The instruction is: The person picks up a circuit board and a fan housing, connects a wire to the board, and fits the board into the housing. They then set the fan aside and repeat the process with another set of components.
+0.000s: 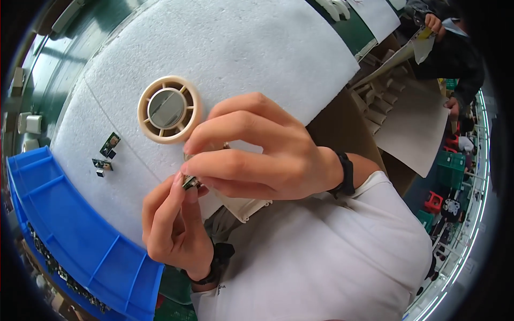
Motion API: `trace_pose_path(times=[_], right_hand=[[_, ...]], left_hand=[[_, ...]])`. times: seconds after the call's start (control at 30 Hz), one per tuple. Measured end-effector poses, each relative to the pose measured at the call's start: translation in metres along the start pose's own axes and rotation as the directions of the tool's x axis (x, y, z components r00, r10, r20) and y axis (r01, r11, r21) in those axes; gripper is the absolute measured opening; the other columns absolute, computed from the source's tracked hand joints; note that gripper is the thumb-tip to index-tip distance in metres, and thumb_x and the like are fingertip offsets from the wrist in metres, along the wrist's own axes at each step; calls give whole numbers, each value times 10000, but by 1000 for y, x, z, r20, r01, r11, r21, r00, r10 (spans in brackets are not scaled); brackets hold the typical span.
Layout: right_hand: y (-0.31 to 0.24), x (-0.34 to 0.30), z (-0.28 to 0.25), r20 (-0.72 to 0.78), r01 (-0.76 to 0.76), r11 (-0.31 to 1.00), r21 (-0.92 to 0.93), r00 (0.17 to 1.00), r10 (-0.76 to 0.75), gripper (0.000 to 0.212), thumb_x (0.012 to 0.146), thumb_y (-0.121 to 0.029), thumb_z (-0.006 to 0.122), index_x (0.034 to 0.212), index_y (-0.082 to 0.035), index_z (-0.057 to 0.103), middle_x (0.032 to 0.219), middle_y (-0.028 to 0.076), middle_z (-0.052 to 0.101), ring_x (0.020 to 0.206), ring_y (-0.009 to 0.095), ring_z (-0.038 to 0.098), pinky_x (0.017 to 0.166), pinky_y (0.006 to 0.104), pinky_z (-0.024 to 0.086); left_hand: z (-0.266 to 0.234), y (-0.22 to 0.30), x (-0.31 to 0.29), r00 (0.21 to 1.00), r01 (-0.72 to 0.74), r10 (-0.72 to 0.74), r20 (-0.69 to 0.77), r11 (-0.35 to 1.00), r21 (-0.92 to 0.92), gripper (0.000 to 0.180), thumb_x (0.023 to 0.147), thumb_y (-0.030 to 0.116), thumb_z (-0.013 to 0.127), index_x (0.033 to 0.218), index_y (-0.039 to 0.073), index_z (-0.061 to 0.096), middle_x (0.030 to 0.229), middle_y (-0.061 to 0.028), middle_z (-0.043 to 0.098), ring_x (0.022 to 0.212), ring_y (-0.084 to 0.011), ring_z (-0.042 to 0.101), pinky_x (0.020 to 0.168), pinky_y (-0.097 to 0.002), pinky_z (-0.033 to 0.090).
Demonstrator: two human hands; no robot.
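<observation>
A small green circuit board (189,183) is pinched between the fingertips of my left hand (179,227). Reaching across from the right, my right hand (267,155) has its fingers closed at the same board, and they cover most of it. Below the right hand a cream plastic housing (243,207) shows in part; the hand hides the rest. Just beyond my fingers lies a round cream spoked ring (197,109) with a grey disc (166,108) in its middle. Two more little circuit boards, one (111,143) above the other (101,165), rest to the left.
White foam sheeting (257,59) covers the table. At the lower left stands a ribbed blue plastic bin (69,214), with many circuit boards (59,270) beside its outer edge. On the far right another person (455,59) handles a cardboard sheet (415,125) over an open carton.
</observation>
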State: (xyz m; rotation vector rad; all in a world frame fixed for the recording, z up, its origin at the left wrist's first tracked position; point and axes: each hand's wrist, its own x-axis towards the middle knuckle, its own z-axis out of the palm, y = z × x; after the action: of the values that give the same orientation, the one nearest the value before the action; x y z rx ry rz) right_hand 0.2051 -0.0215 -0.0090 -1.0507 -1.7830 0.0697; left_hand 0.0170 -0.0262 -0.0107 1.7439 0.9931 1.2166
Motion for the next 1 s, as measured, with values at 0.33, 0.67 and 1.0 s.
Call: trace_pose_path(times=[0.33,0.67,1.0], right_hand=[[-15,-8,0,-79,-208,975,72,974,213,250,760,-98,831,996,-118,752,856,-52,723,813,141,599,708,249,446],[-22,-4,3,-105,-309,940,144,940,325,252,730,-65,840,967,-104,764,842,-50,738,736,119,545,649,223,462],[-33,-5,12,-131,-363,907,216,909,395,215,691,-28,846,874,-105,765,850,-54,748,699,97,534,577,213,453]], left_hand=[[9,-2,-7,997,-47,58,-58,984,170,277,903,-156,608,1150,-55,683,1109,-231,660,953,-271,710,765,-344,643],[9,2,-9,995,-23,49,-88,962,271,306,904,-158,603,1187,-61,669,1119,-230,661,1004,-294,702,817,-329,617],[10,-9,-17,964,-173,239,-117,896,409,337,875,-144,636,1209,-105,641,1110,-281,646,957,-329,706,789,-343,612]])
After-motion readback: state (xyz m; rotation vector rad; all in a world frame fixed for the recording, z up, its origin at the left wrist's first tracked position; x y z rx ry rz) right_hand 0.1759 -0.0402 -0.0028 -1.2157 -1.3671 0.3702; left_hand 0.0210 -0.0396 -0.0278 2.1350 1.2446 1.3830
